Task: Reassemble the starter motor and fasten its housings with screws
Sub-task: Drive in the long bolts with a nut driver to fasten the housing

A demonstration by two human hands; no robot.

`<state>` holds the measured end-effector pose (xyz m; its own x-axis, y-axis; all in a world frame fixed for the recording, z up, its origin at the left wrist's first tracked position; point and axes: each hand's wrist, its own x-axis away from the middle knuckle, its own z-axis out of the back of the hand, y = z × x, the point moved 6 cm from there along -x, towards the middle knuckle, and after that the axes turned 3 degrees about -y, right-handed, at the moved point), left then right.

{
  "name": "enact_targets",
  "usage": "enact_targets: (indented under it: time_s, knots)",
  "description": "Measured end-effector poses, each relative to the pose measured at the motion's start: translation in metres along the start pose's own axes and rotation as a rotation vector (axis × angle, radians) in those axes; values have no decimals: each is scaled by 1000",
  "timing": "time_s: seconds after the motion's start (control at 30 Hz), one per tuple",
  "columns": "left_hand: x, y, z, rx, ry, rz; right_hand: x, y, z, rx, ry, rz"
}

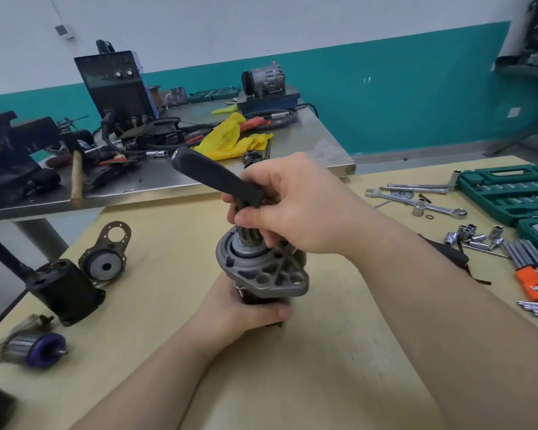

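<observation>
The starter motor's grey nose housing (271, 274) stands upright at the middle of the wooden table (292, 383), pinion end up. My left hand (239, 308) grips its dark body from below. My right hand (295, 206) holds a black-handled ratchet tool (212, 176) near its head, right above the pinion gear (246, 240); the tool's tip is hidden by my fingers. To the left lie the black motor casing (66, 290), an end cover with a bearing (106, 259) and the armature (35, 349).
Loose sockets (475, 237), wrenches (416, 200), hex keys (531, 262) and green socket cases (510, 193) fill the right side. A steel bench (323, 144) behind carries a welder (118, 85), yellow cloth (227, 138), a hammer (76, 178) and cables.
</observation>
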<state>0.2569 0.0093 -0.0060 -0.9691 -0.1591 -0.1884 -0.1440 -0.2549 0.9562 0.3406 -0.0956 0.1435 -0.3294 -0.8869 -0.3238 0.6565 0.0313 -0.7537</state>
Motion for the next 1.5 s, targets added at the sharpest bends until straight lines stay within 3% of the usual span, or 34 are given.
enact_targets:
  time_s: [0.2, 0.47, 0.6, 0.7, 0.83, 1.0, 1.1, 1.2, 1.4, 1.5]
  knots:
    - [2, 10, 4, -117, 159, -123, -2, 0, -4, 63, 130, -24]
    - [12, 0, 18, -120, 282, 45, -4, 3, -4, 58, 249, -67]
    - [10, 16, 14, -174, 136, 25, -2, -6, -13, 66, 205, -40]
    - [18, 16, 16, -200, 165, -3, -1, -10, -15, 106, 173, -24]
    - [20, 3, 8, -61, 151, 118, 0, -11, -12, 108, 172, -17]
    - [10, 1, 10, 5, 213, -9, -2, -11, -12, 117, 156, -47]
    - [6, 1, 13, 72, 153, -168, -2, -8, -11, 41, 142, -58]
    - [-1, 0, 13, 190, 46, -207, 0, -6, -2, -151, 230, -57]
    - [6, -33, 20, 193, 9, 139, -2, 31, 47, -212, 444, -171]
    - [-3, -7, 23, 202, 38, -161, -6, 72, 49, -70, 366, -351]
